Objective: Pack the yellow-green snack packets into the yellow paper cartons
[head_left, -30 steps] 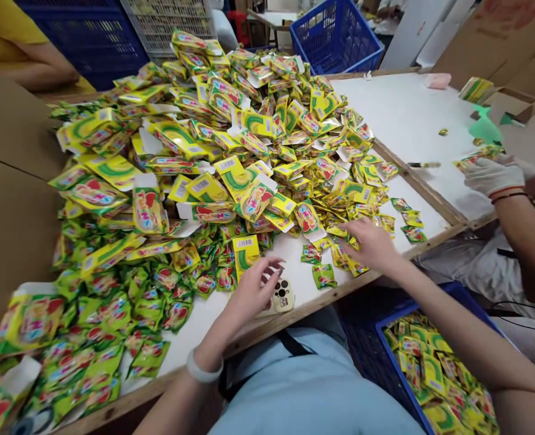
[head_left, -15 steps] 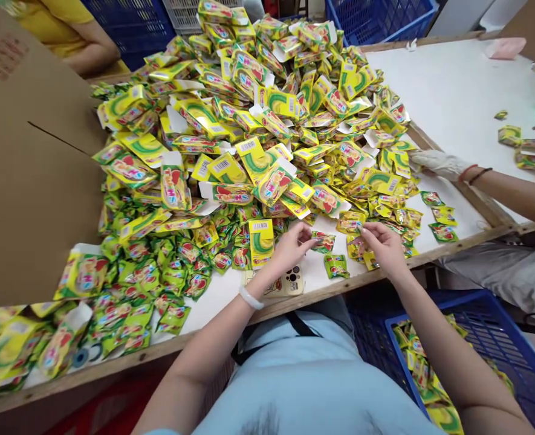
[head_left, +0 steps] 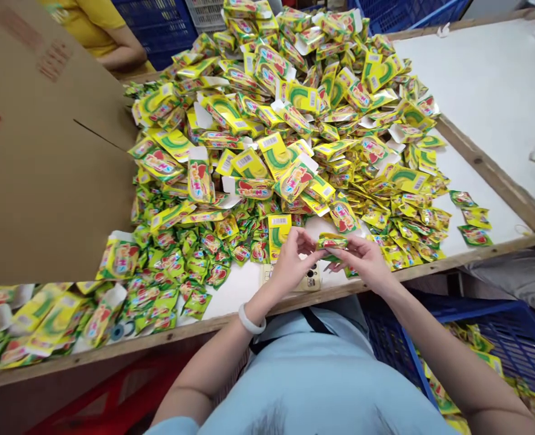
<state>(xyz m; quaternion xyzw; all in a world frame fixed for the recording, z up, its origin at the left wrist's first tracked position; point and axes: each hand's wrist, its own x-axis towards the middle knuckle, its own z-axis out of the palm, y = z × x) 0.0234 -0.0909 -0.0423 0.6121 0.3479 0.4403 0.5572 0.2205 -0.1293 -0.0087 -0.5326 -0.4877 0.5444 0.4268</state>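
Observation:
My left hand (head_left: 295, 258) and my right hand (head_left: 367, 258) meet above the table's front edge, fingers closed. Between them they pinch small candy packets (head_left: 332, 241), a yellow one on top and green just beneath. How many packets are stacked there I cannot tell. Under my left wrist lies a phone in a cream case (head_left: 313, 281), partly covered. A flat yellow carton (head_left: 279, 232) lies left of my fingers. Loose green packets (head_left: 197, 266) spread to the left, and loose yellow packets (head_left: 398, 232) lie to the right of my right hand.
A tall heap of yellow candy cartons (head_left: 258, 121) covers the table behind my hands. At the left stands a big cardboard box (head_left: 54, 169). Below the wooden edge (head_left: 430, 266), a blue crate (head_left: 512, 326) holds more packets. A person in a yellow top (head_left: 97, 27) is across the table.
My hands have come together, with packets now pinched between them. The view has swung left, and the co-worker's gloved hand at the right has gone out of sight.

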